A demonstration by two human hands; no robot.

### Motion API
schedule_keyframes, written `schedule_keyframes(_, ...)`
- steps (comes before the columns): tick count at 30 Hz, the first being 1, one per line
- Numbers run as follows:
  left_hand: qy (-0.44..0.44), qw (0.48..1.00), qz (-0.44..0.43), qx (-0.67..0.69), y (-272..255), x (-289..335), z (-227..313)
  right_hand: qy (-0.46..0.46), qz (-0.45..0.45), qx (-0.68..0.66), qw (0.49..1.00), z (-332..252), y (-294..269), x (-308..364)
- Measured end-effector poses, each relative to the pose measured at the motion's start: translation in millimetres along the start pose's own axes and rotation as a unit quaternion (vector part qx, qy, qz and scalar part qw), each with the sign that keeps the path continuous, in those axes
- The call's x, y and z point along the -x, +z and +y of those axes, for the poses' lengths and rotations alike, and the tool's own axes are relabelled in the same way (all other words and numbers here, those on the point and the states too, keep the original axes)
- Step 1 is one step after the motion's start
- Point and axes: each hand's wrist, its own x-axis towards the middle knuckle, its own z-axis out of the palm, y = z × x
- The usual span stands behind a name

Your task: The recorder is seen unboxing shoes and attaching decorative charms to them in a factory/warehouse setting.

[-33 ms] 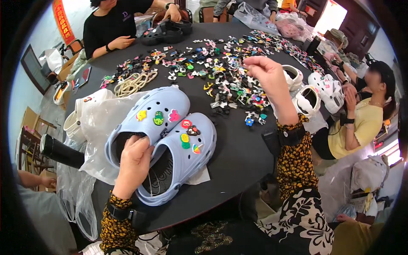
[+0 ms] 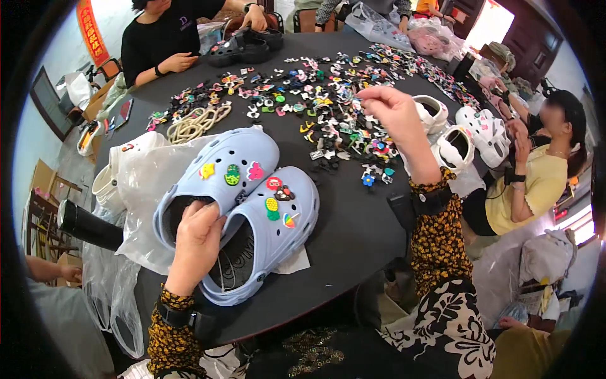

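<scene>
Two light blue clogs (image 2: pixel 252 208) lie side by side on a plastic bag at the near left of the round black table (image 2: pixel 353 240). Each has several coloured charms (image 2: pixel 274 192) on its top. My left hand (image 2: pixel 196 243) grips the heel rim of the clogs where the two meet. Over the wide scatter of small loose charms (image 2: pixel 328 107) mid-table, my right hand (image 2: pixel 394 110) is raised with its fingertips pinched together. Whether a charm sits between them is too small to tell.
White clogs (image 2: pixel 461 136) stand at the table's right edge beside a seated person in yellow (image 2: pixel 536 183). Black clogs (image 2: pixel 243 44) lie at the far edge before a person in black (image 2: pixel 170 38). A coil of beige cord (image 2: pixel 199 123), a white clog (image 2: pixel 117 170) and a black cylinder (image 2: pixel 88 227) are at the left.
</scene>
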Motion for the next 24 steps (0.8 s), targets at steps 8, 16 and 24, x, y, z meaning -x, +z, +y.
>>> schedule_keyframes(8,-0.007,1.000,0.002,0.007,0.4,1.8,-4.0,0.068,-0.169,0.191,0.965,29.5,-8.7,20.9)
schedule_keyframes(16,0.004,1.000,0.001,-0.007,-0.6,2.4,-2.9,0.030,-0.291,0.286,0.912,31.5,-10.6,36.9)
schedule_keyframes(24,0.002,1.000,0.003,-0.004,-0.8,2.0,-2.7,0.077,-0.392,0.427,0.811,7.5,-4.3,59.8)
